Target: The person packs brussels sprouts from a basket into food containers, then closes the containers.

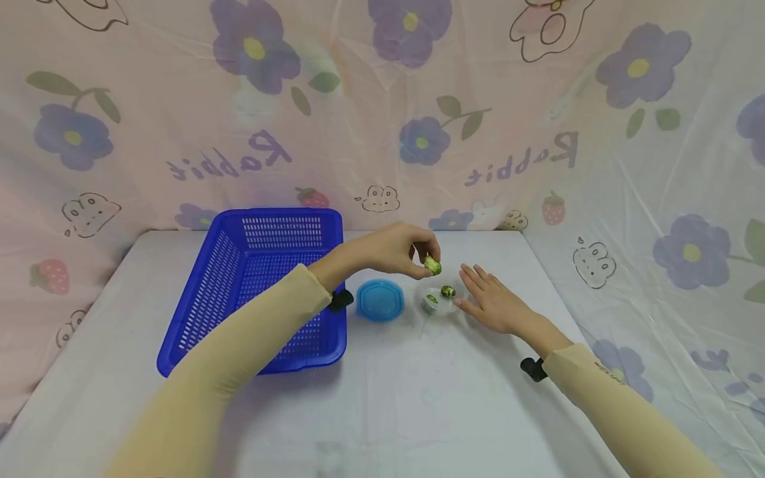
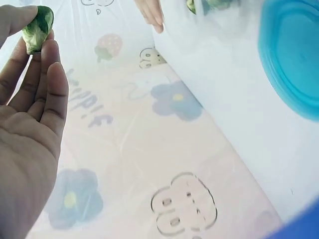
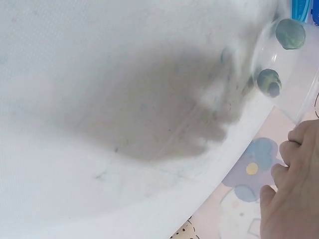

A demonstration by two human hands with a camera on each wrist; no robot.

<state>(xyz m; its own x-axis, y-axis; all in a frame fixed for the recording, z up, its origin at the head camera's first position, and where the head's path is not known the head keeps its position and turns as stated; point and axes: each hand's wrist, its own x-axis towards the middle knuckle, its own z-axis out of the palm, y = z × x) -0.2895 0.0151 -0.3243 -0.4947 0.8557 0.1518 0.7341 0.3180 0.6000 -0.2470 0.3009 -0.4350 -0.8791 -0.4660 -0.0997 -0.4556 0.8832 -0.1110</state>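
Between thumb and fingertips my left hand (image 1: 397,249) pinches a Brussels sprout (image 1: 433,265), green with a pale cut base, held up above the table. In the left wrist view the sprout (image 2: 38,30) sits at the tips of the left fingers. Below it stands a small clear plastic container (image 3: 311,74) with a few more sprouts inside; two of them, one sprout (image 1: 448,291) and another sprout (image 1: 431,299), show from the head. Beside the container's right side is my right hand (image 1: 496,305), its fingers extended and fingertips right at the wall.
A round light-blue lid (image 1: 380,301) lies flat left of the container. Further left stands a large blue plastic basket (image 1: 340,232) with slotted walls. The white table (image 1: 412,411) meets a patterned cloth backdrop (image 1: 358,119) at its far edge.
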